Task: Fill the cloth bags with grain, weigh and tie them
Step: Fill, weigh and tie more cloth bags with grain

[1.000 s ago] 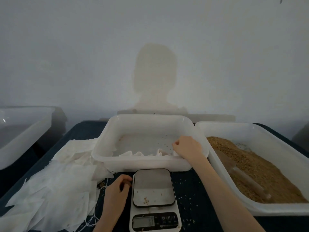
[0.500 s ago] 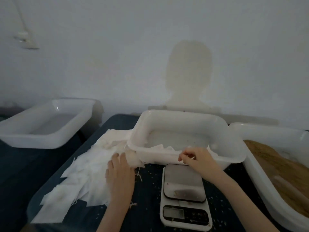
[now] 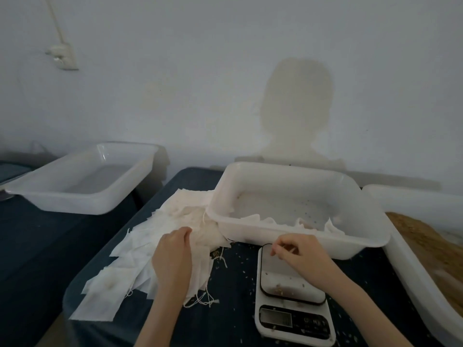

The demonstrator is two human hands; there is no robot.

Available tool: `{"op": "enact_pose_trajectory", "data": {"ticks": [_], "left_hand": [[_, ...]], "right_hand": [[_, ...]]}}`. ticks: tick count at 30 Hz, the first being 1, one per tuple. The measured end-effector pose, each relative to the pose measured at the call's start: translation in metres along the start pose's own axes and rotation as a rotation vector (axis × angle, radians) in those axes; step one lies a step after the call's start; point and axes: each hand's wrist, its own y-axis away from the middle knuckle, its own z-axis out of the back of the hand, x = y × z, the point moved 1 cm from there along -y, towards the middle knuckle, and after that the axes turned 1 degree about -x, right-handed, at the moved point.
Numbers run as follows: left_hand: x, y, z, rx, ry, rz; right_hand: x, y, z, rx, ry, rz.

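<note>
Fingers of the left hand curl onto the pile of cloth bags at nine o'clock of the scale. Right hand pinches together above the scale; contents indiscernible. Grain sits in the bin at three o'clock.

Lighting dim and flat, with a cool grey-blue cast. Light comes from behind the person: a soft-edged shadow of head and shoulders falls on the wall ahead. The left tub throws a faint shadow onto the wall to its right. Slight glare on that tub's far rim. Overall softness; fine detail smeared, scale display unreadable. Wide-angle bending at the edges.
</note>
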Motion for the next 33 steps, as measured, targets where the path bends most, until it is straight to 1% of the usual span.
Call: {"op": "enact_pose_trajectory", "data": {"ticks": [3, 5, 8, 10, 12, 14, 17, 19, 22, 23, 24, 28, 31, 33], "left_hand": [[-0.008, 0.001, 0.009, -0.115, 0.179, 0.054], [-0.016, 0.0, 0.017, -0.171, 0.344, 0.095], [-0.029, 0.0, 0.031, -0.219, 0.636, 0.2], [-0.04, 0.003, 0.042, -0.204, 0.761, 0.207], [-0.053, 0.009, 0.048, -0.106, 0.874, 0.187], [-0.068, 0.019, 0.05, 0.046, 1.067, 0.218], [-0.09, 0.033, 0.044, 0.327, 1.459, 0.435], [-0.098, 0.039, 0.039, 0.474, 1.585, 0.549], [-0.104, 0.043, 0.029, 0.577, 1.621, 0.647], [-0.104, 0.044, 0.025, 0.599, 1.635, 0.671], [-0.104, 0.045, 0.022, 0.624, 1.641, 0.685], [-0.104, 0.05, 0.011, 0.718, 1.574, 0.659], [-0.106, 0.052, 0.011, 0.78, 1.453, 0.574], [-0.109, 0.055, 0.01, 0.763, 1.364, 0.484]], "right_hand": [[0.004, 0.003, -0.005, 0.016, -0.015, 0.013], [0.007, 0.005, -0.007, 0.024, -0.025, 0.023], [0.013, 0.008, -0.009, 0.037, -0.045, 0.047], [0.019, 0.01, -0.01, 0.034, -0.061, 0.059], [0.025, 0.011, -0.011, 0.013, -0.123, 0.064], [0.03, 0.013, -0.011, -0.001, -0.198, 0.053], [0.031, 0.015, -0.011, -0.055, -0.34, -0.007], [0.027, 0.014, -0.011, -0.104, -0.458, -0.078], [0.019, 0.015, -0.004, -0.118, -0.712, -0.211], [0.016, 0.017, 0.0, -0.118, -0.763, -0.227], [0.013, 0.019, 0.003, -0.119, -0.763, -0.223], [0.002, 0.023, 0.012, -0.123, -0.6, -0.183], [-0.005, 0.025, 0.013, -0.136, -0.582, -0.201], [-0.009, 0.027, 0.013, -0.162, -0.598, -0.221]]}}
